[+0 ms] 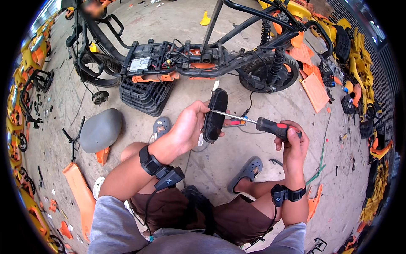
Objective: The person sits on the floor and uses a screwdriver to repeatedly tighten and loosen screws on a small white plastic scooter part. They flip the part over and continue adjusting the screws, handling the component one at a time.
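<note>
My left hand (190,125) is closed round a long black oval part (216,114) with rounded ends, held upright before me; its exact kind I cannot make out. In my right hand (292,139) is a screwdriver (270,127) with a black and red handle, its shaft pointing left. The tip meets the black part near its left edge, by my left fingertips. Below the part, a small red and yellow item (235,122) shows partly behind it. Just beyond stands the stripped black frame of an electric scooter (211,59).
A black plastic crate (146,95) sits under the scooter frame. To the left lie a grey seat (100,130) and an orange panel (80,197). Orange panels (315,91) and piled yellow parts (363,63) line the right. A yellow funnel-like piece (205,18) stands behind the scooter.
</note>
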Demonstrator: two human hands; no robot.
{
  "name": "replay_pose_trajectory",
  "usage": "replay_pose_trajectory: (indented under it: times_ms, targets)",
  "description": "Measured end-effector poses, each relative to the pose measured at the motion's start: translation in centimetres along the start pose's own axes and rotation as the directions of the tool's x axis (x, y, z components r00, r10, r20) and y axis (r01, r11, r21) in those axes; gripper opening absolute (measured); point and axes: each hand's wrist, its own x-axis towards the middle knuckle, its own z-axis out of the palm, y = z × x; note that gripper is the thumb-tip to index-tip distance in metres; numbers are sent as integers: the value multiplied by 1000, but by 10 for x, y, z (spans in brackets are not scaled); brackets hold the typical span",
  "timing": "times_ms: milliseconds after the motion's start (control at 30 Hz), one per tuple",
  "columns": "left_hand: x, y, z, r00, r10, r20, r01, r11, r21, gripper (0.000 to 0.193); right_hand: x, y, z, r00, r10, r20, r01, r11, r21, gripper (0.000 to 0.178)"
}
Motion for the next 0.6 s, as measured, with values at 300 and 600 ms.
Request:
replay_pose_trajectory:
  times_ms: [300,600]
  targets:
    - [0,0,1,1000,4,-21,-4,1000,26,56,-1,0,3,1000,-4,-4,4,1000,8,33]
    - [2,-3,-3,996,15,-85,-6,994,110,53,-1,-2,3,1000,-1,-15,1,1000,-17,32]
